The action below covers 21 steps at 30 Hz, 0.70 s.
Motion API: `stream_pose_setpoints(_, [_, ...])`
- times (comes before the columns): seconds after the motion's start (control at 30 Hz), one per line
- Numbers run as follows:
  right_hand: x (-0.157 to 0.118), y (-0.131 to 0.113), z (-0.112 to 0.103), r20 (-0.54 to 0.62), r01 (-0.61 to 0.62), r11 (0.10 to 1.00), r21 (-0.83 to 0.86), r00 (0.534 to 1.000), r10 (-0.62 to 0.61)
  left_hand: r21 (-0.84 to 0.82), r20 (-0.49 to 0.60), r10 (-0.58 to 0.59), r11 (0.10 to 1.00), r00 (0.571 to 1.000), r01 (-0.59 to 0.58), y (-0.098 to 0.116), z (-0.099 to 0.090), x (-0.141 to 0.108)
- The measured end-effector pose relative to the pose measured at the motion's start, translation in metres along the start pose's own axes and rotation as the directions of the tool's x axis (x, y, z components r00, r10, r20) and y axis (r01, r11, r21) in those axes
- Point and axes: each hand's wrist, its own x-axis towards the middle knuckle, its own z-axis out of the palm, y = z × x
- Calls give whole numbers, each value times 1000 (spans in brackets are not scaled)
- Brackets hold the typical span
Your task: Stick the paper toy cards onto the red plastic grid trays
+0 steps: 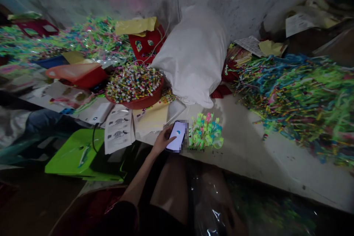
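My left hand [162,141] holds a smartphone [177,137] at the table's front edge, its thumb over the lit white screen. Part of the phone's right side is blurred out by a mosaic. Just right of it, a small bunch of green, blue and pink plastic pieces [206,132] stands on the white table [238,147]. I cannot make out my right hand; the lower right is dark, with a clear plastic bag [208,202] over my lap.
A red basin [132,104] heaped with small beaded pieces stands left of a big white sack [196,51]. Printed sheets [118,129] hang over the edge by a green stool [74,158]. Piles of colourful plastic strips [306,99] lie right and far left. Someone's leg [47,125] shows at left.
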Motion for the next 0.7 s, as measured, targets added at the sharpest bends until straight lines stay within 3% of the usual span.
stream_pose_setpoints(0.17, [1,-2,-3,49,-42,998,-36,998,44,-98,106,-75,992,991,86,6,-20,-17])
stream_pose_setpoints(0.37, [16,10,-1,82,-64,998,-14,995,65,13,87,-71,997,994,70,13,-28,-40])
stream_pose_setpoints(0.5, [20,16,-1,99,-19,1000,12,995,18,183,48,-1,983,999,-8,11,-21,-31])
stream_pose_setpoints(0.7, [17,15,-2,58,13,1000,24,998,-15,414,74,46,907,996,-73,17,-5,-6])
